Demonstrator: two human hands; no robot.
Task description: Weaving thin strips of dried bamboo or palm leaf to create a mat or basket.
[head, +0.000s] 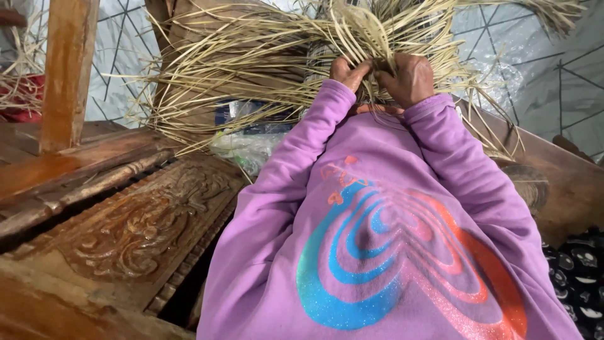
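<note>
Craft workshop: carved wood (145, 220), straw bundles (251, 56).

— How's the light here?

— Soft and even, daylight-like, coming through the pale sheeting (541, 75) behind. No hard shadows; only a dark gap under the carved wood panel (145, 226) at lower left.

— Any glare?

— A little shine on the clear plastic (245, 148) and a glitter on the purple sweater (377, 252) print.

— Sharpness?

— Mostly crisp in the middle. The straw strands (251, 56) smear slightly near the top edge (motion, it seems), and straight lines bow outward toward the corners, wide-lens style.
</note>
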